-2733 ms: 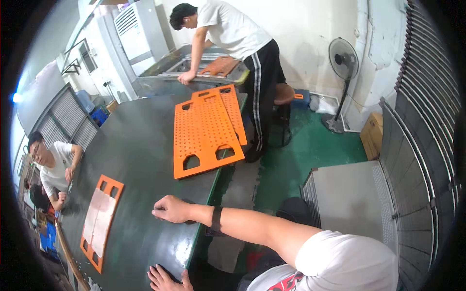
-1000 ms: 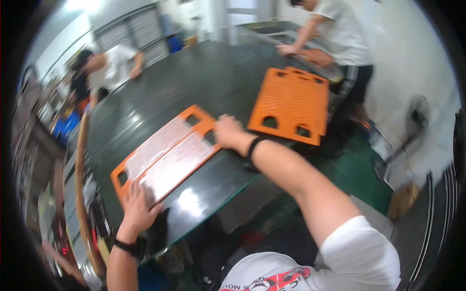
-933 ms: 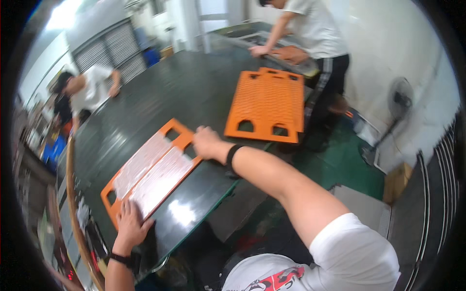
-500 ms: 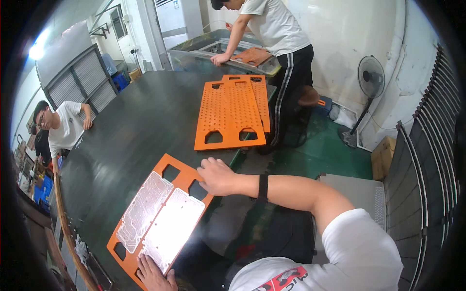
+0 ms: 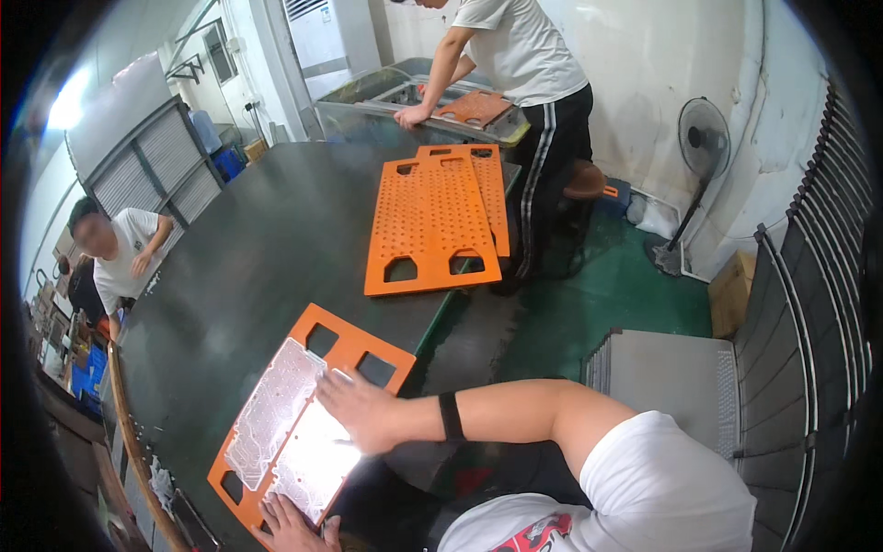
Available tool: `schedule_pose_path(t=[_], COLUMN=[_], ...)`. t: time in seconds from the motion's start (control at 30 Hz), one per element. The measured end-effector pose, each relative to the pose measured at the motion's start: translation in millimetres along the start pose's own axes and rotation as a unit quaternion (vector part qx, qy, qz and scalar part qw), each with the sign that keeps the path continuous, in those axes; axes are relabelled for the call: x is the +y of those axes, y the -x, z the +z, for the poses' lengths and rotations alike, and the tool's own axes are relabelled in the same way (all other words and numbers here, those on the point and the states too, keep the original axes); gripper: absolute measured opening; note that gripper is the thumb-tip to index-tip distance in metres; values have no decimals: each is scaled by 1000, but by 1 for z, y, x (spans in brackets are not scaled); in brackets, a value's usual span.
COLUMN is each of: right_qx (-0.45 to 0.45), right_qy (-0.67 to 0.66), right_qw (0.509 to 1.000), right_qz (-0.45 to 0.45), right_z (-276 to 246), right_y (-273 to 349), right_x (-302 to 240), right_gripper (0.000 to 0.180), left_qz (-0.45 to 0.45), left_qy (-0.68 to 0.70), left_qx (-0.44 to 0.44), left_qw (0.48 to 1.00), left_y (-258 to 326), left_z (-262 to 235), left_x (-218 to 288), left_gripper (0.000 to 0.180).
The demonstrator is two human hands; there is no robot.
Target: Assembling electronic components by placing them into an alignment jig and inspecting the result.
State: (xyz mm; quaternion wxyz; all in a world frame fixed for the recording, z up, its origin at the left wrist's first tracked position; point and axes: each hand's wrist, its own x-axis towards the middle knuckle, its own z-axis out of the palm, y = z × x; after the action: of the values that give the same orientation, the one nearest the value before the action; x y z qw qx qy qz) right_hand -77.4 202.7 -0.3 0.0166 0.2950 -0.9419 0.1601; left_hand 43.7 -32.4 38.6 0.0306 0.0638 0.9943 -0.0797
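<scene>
An orange perforated tray lies near the front edge of the dark table. Two clear embossed plastic sheets rest side by side on it. My right hand lies flat, fingers spread, on the right-hand sheet near the tray's upper end. My left hand touches the tray's near corner at the bottom of the view, fingers apart and partly cut off. Neither hand grips anything.
A stack of orange perforated trays lies farther along the table. A person in a white shirt works at a metal sink beyond it. Another person sits at the left. A standing fan and grey racks stand at the right.
The orange tray with the sheets has slid toward me along the table. My right hand moved from the tray's upper edge onto the right-hand sheet. My left hand stays at the near corner.
</scene>
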Motion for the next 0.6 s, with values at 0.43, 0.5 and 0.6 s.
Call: schedule_pose_path(t=[0.43, 0.5, 0.6], right_qx=[52, 8, -2], right_qy=[22, 24, 0], right_qw=[998, 1000, 1000], right_qz=[-7, 3, 25], right_z=[5, -2, -4], right_y=[-2, 2, 1], right_x=[7, 8, 9], right_gripper=[80, 80, 86], left_qz=[111, 72, 36], left_qy=[185, 160, 159], left_qx=[31, 38, 40], left_qw=[976, 984, 986], left_y=[-97, -88, -72], left_z=[5, 9, 12], left_x=[72, 60, 34], left_gripper=[80, 85, 87])
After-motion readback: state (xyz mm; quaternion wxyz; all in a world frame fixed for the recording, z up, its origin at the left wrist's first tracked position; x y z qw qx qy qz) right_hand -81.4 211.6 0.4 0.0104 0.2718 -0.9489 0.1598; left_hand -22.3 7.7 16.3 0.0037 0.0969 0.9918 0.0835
